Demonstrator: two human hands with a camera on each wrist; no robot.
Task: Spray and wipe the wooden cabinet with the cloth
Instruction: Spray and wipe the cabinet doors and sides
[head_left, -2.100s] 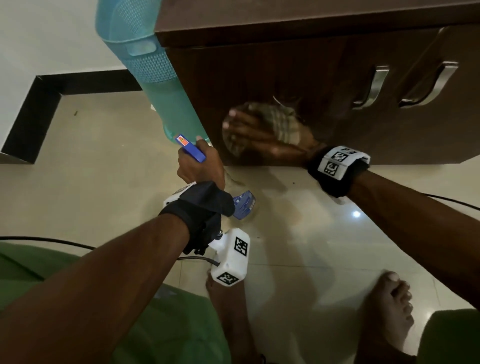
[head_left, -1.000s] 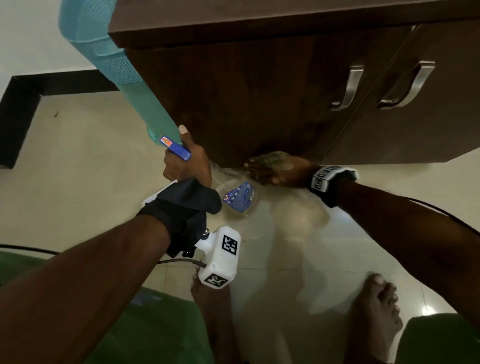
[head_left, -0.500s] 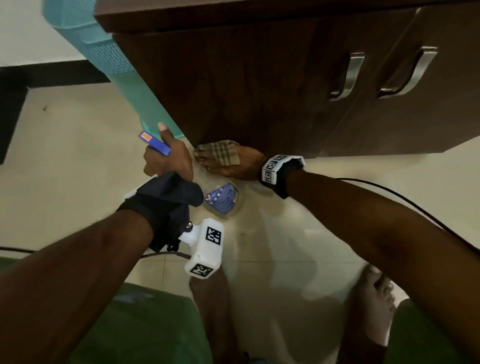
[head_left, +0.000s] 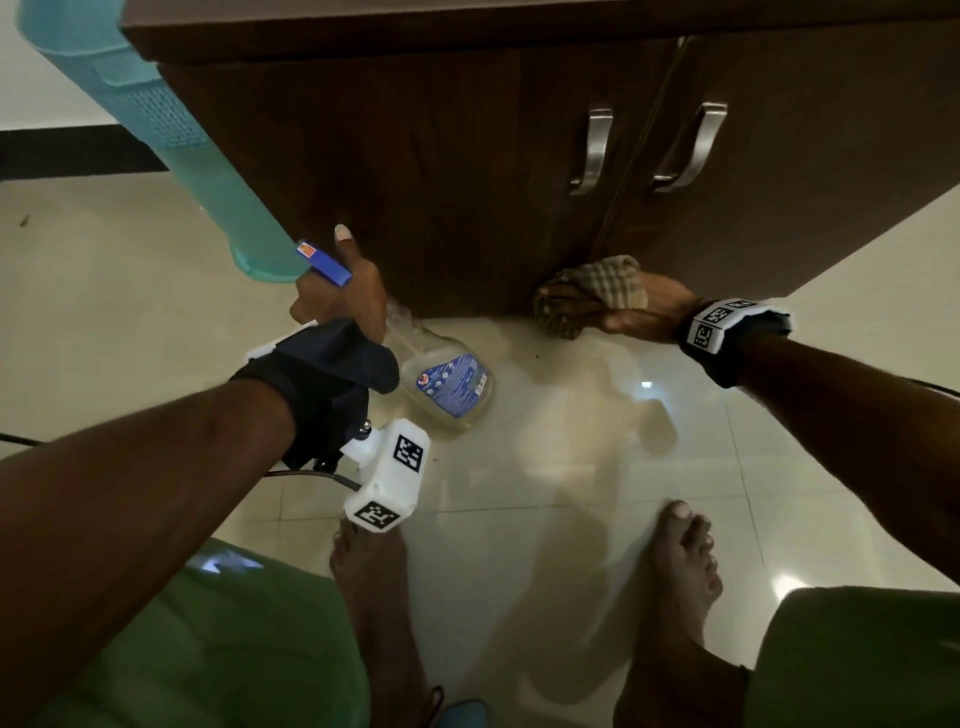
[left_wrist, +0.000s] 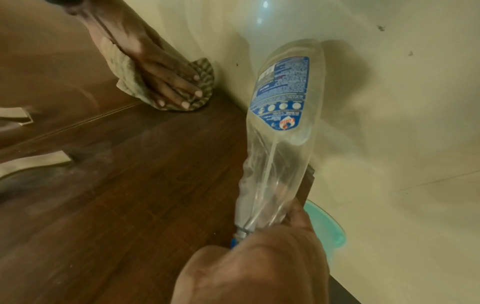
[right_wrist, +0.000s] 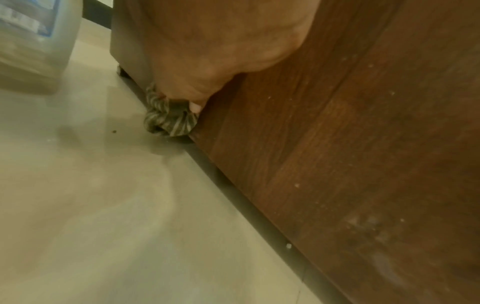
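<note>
The dark wooden cabinet (head_left: 441, 156) stands on the tiled floor. My left hand (head_left: 337, 296) grips the neck of a clear spray bottle (head_left: 447, 382) with a blue label; its blue trigger (head_left: 324, 262) sticks out above my fist. The bottle (left_wrist: 280, 123) hangs just off the cabinet's left door. My right hand (head_left: 639, 306) presses a checked cloth (head_left: 592, 291) against the cabinet's bottom edge, close to the seam between the doors. In the left wrist view its fingers (left_wrist: 166, 82) lie straight on the cloth (left_wrist: 200, 82). The cloth (right_wrist: 168, 121) is bunched just above the floor.
A tall teal plastic bin (head_left: 156, 130) stands against the cabinet's left corner. Two metal handles (head_left: 592, 150) (head_left: 691, 150) sit on the doors. My bare feet (head_left: 374, 597) (head_left: 680, 571) are on the glossy tiles, and a cable (head_left: 311, 475) trails from my left wrist.
My right hand has slid the cloth down to the cabinet's bottom edge and then rightwards to the door seam. The left hand still holds the bottle.
</note>
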